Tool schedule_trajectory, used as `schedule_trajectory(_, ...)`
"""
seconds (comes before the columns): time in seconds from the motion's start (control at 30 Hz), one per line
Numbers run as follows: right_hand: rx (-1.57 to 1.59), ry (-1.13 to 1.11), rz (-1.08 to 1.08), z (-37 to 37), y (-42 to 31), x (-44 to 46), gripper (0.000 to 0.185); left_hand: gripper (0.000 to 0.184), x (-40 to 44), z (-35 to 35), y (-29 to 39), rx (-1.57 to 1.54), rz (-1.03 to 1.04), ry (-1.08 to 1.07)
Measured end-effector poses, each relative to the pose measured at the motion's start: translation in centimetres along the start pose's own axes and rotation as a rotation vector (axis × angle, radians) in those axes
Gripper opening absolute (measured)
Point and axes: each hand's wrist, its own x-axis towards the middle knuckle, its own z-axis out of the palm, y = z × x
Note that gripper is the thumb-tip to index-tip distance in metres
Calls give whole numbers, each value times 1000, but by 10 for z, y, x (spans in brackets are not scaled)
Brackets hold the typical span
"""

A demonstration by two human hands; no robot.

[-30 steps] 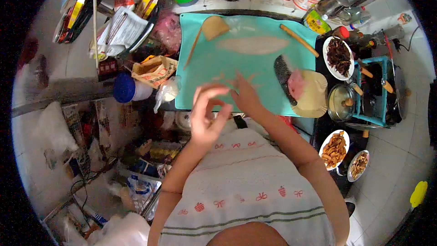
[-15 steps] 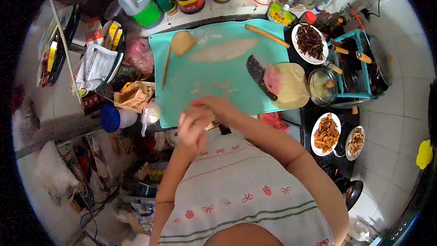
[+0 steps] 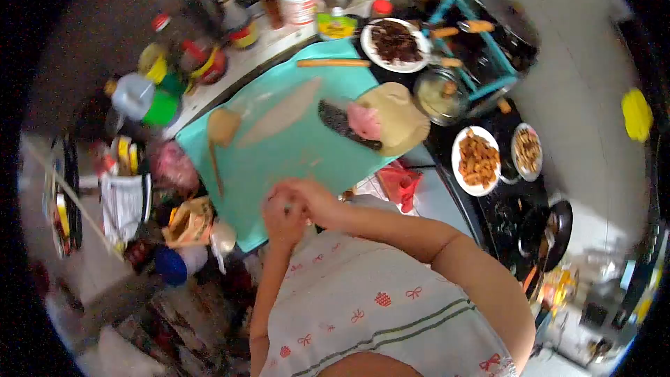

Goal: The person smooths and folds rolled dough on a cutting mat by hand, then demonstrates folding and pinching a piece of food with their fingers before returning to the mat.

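Note:
My left hand (image 3: 283,216) and my right hand (image 3: 314,202) are pressed together at the near edge of a green mat (image 3: 317,160), in front of my apron. Motion blurs their fingers, and I cannot make out anything between them. A long flat strip of dough (image 3: 283,113) lies on the floury mat. Left of it are a tan lump of dough (image 3: 224,126) and a thin stick (image 3: 216,171). A rolling pin (image 3: 333,63) rests along the far edge. At right, a dark speckled knife (image 3: 336,123) lies beside a pink lump (image 3: 364,121) on a scalloped beige plate (image 3: 401,126).
Right of the mat stand a plate of dark strips (image 3: 396,43), a glass-lidded pot (image 3: 441,95), a plate of browned pieces (image 3: 477,162) and a smaller plate (image 3: 527,152). Bottles and a jug (image 3: 132,98) line the back ledge. A paper bag (image 3: 190,223) sits at left.
The view has swung to the right, so the mat and its contents appear tilted and further left. My hands have stayed together and now overlap more closely.

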Motion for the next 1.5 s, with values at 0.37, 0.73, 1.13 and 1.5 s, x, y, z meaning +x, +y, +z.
schedule_trajectory(0.37, -126, 696, 217, -20, 14, -140, 33, 52, -80, 47, -76, -124, -312, -1007)
schedule_trajectory(0.73, -991, 554, -321, 1, 19, -162, 31, 41, 37, -22, -23, -378, -283, -497)
schedule_trajectory(1.13, -1029, 539, -501, -49, 44, -296, 30, 46, -61, 53, 119, -343, -271, -1220)
schedule_trajectory(1.5, -1321, 548, -378, -90, 86, -420, 26, 43, 37, 68, 237, -97, 270, -732)
